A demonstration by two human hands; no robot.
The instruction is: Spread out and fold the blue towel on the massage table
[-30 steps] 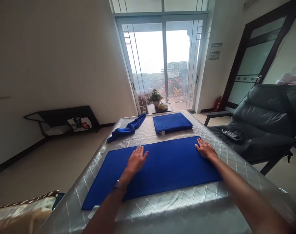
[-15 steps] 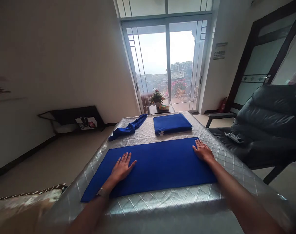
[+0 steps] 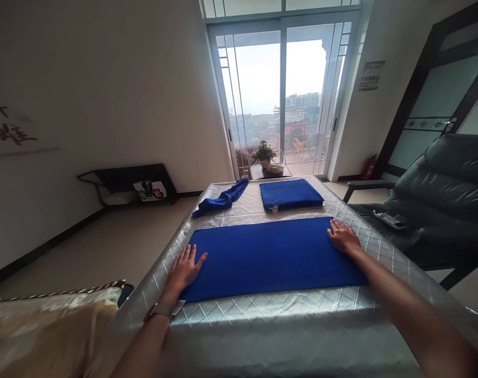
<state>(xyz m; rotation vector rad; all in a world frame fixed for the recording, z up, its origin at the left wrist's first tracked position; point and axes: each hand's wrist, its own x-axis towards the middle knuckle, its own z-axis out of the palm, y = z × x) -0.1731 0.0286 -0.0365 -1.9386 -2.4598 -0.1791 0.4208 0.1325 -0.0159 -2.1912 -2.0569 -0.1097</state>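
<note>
A blue cloth (image 3: 262, 257) lies flat as a wide rectangle on the table. My left hand (image 3: 186, 268) rests palm down on its left edge, fingers outstretched and holding nothing. A band circles my left wrist, and a small white tag (image 3: 178, 307) shows beside it. At the cloth's far right corner, my right hand (image 3: 344, 236) lies flat with its fingers extended. Beyond this cloth sits a neatly folded blue cloth stack (image 3: 291, 193) with a white label. Left of the stack is a twisted blue cloth strip (image 3: 221, 198).
The table (image 3: 262, 317) has a silvery quilted cover. A black armchair (image 3: 447, 194) stands to the right with a device on its seat. A patterned cover (image 3: 65, 325) is at lower left. Behind the table, a small stand holds a potted plant (image 3: 264, 153).
My left hand has slid left from the cloth's surface to its left edge. The near left corner that stuck out there no longer shows. My right hand stays on the far right corner.
</note>
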